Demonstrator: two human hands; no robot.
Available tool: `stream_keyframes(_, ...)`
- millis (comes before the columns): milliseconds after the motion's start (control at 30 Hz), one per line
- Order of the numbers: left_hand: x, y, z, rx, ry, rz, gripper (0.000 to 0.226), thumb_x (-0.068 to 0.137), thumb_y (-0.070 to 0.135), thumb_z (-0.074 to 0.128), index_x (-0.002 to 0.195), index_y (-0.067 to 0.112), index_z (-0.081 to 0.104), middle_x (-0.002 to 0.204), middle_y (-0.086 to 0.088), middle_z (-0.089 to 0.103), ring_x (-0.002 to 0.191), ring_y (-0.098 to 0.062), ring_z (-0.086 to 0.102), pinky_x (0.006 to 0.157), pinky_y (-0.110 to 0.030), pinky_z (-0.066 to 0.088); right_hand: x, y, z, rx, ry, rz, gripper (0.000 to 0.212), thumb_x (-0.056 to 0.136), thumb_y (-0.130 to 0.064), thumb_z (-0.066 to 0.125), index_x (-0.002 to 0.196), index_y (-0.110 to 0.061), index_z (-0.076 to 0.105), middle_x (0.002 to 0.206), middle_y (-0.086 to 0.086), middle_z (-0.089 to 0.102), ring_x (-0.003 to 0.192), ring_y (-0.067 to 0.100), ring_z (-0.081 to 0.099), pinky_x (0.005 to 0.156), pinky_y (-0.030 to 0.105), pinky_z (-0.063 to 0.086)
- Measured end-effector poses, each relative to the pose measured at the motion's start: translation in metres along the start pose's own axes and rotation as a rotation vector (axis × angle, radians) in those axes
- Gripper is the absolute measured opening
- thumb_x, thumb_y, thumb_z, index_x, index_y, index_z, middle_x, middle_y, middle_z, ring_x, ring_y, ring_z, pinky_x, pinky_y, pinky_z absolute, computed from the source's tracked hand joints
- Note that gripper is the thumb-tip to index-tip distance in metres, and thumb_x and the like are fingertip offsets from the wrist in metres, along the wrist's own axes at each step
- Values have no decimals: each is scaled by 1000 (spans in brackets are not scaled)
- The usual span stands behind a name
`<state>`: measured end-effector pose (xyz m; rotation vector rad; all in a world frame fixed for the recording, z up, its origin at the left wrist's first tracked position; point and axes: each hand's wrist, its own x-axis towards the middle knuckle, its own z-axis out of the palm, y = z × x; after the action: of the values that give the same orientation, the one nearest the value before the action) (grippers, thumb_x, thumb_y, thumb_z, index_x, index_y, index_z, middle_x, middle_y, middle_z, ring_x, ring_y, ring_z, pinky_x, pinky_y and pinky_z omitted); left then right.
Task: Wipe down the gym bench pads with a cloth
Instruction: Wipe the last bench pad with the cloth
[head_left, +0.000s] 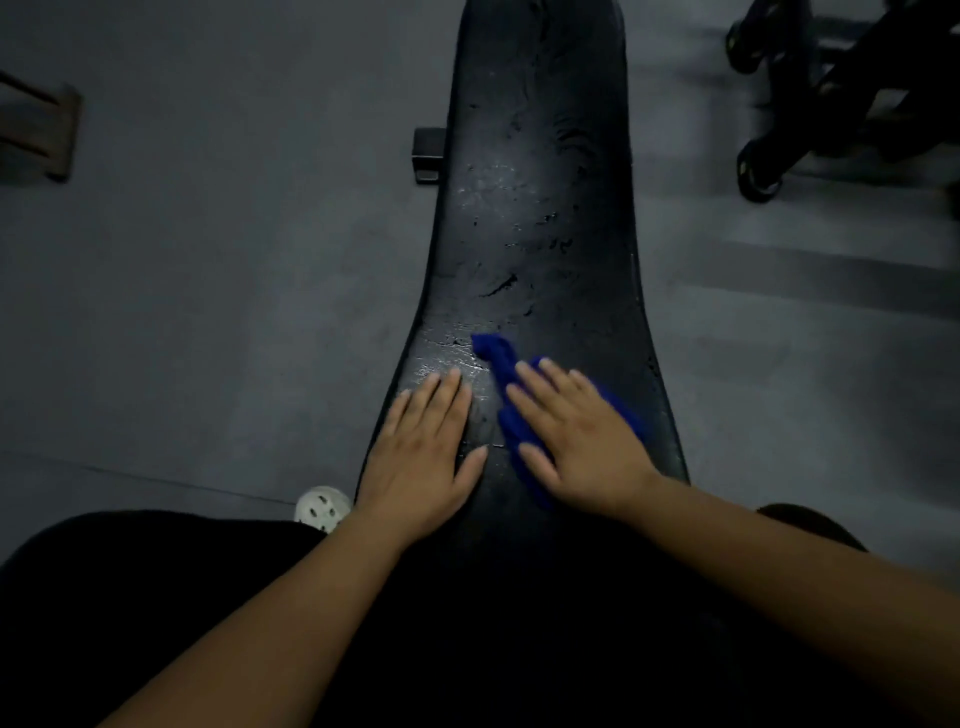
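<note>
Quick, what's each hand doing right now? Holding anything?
Left hand: open, fingers straight, flat on the bench pad.
Right hand: open, fingers straight, pressing the blue cloth onto the pad.

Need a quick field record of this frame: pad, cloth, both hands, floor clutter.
pad: black bench pad, surface cracked and scuffed
cloth: blue cloth bunched on the pad's near end
right hand: flat on the cloth, fingers straight
left hand: flat on bare pad beside the cloth
floor: white holed object by the pad's left edge; dark wheeled frame at far right
</note>
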<state>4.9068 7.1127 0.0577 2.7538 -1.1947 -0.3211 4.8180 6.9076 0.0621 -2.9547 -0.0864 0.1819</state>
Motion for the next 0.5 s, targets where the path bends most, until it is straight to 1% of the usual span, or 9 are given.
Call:
stream_keyframes(67, 4, -9, 2, 1, -6, 38, 71, 98, 51, 31, 157, 12, 26, 166, -5, 18, 153, -21, 15, 124, -41, 8, -16, -9, 3, -3, -75, -209, 67, 95, -51, 40, 152, -17, 39, 162, 8, 25, 151, 28, 19, 122, 47, 18)
stream_keyframes(133, -1, -11, 4, -23, 10, 47, 69, 99, 47, 33, 157, 10, 28, 165, -7, 20, 153, -22, 18, 122, -44, 14, -17, -1, 3, -20, -74, -291, 66, 95, -51, 42, 152, -17, 40, 162, 7, 26, 151, 26, 21, 121, 44, 20)
stream_keyframes(167, -4, -11, 6, -38, 23, 39, 68, 99, 45, 34, 156, 9, 29, 165, -7, 22, 153, -22, 19, 122, -44, 16, -8, 3, 3, -15, -50, -243, 66, 94, -50, 43, 151, -16, 41, 162, 7, 27, 150, 26, 23, 120, 46, 24)
stream_keyframes(233, -6, -10, 8, -67, 47, 2, 66, 99, 43, 34, 156, 8, 30, 165, -9, 22, 153, -22, 18, 123, -44, 18, 24, 0, 0, 18, 13, -22, 66, 94, -48, 40, 151, -13, 41, 161, 9, 27, 150, 27, 23, 118, 49, 29)
stream_keyframes(267, -7, -10, 6, -91, 52, -26, 66, 99, 42, 33, 156, 8, 29, 165, -9, 20, 153, -22, 16, 124, -43, 17, 40, -13, -1, 48, 29, 74, 67, 95, -48, 38, 151, -12, 39, 162, 11, 26, 151, 28, 20, 119, 50, 27)
stream_keyframes(300, -8, -11, 4, -132, 59, -63, 67, 98, 40, 30, 157, 8, 25, 166, -8, 16, 154, -20, 12, 124, -41, 14, 51, -30, 0, 75, 42, 112, 67, 95, -48, 37, 152, -11, 38, 162, 11, 25, 151, 28, 18, 120, 50, 24)
stream_keyframes(333, -9, -13, 2, -190, 63, -100, 69, 96, 38, 28, 158, 10, 20, 167, -6, 9, 154, -17, 6, 125, -38, 11, 56, -47, 3, 85, 42, 86, 67, 96, -47, 36, 152, -11, 37, 162, 11, 25, 151, 29, 17, 122, 49, 21)
stream_keyframes(400, -15, -18, -3, -306, 40, -126, 76, 86, 34, 26, 159, 13, 14, 167, 0, 1, 154, -11, -1, 125, -34, 7, 42, -66, 12, 74, -15, -71, 65, 97, -47, 37, 152, -12, 37, 162, 10, 25, 152, 28, 16, 122, 46, 18)
stream_keyframes(500, -23, -24, -12, -360, 61, -99, 82, 77, 27, 27, 157, 14, 24, 167, 1, 9, 153, -12, 8, 124, -36, 15, 34, -43, 6, 12, -57, -320, 65, 95, -51, 42, 149, -14, 43, 160, 10, 30, 149, 29, 25, 121, 45, 22)
